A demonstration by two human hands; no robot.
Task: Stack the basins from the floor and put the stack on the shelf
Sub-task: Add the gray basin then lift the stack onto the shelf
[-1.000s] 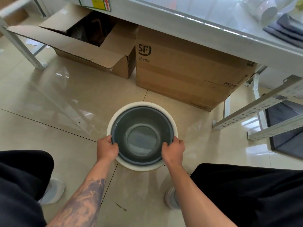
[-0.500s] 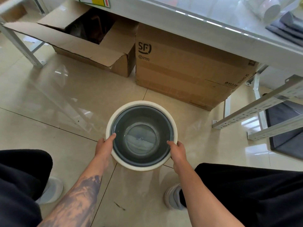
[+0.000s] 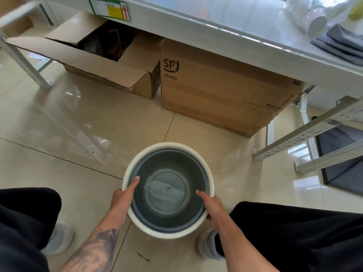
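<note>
A dark grey basin (image 3: 167,190) sits nested inside a white basin (image 3: 198,156), and the pair is tilted slightly and looks raised off the tiled floor. My left hand (image 3: 123,197) grips the left rim, its thumb lying inside the grey basin. On the right rim my right hand (image 3: 213,207) holds on, thumb over the edge. The white shelf (image 3: 235,36) runs across the top of the view, above the cardboard boxes.
A sealed cardboard box (image 3: 222,91) and an open cardboard box (image 3: 110,61) stand under the shelf. White metal rack rails (image 3: 306,138) lie at the right. On the shelf are folded grey cloths (image 3: 341,44) and a wrapped white object (image 3: 308,14). My knees and shoes flank the basins.
Both hands shifted from flat on the rim to gripping it with thumbs inside. The stacked basins have come nearer and look lifted off the floor.
</note>
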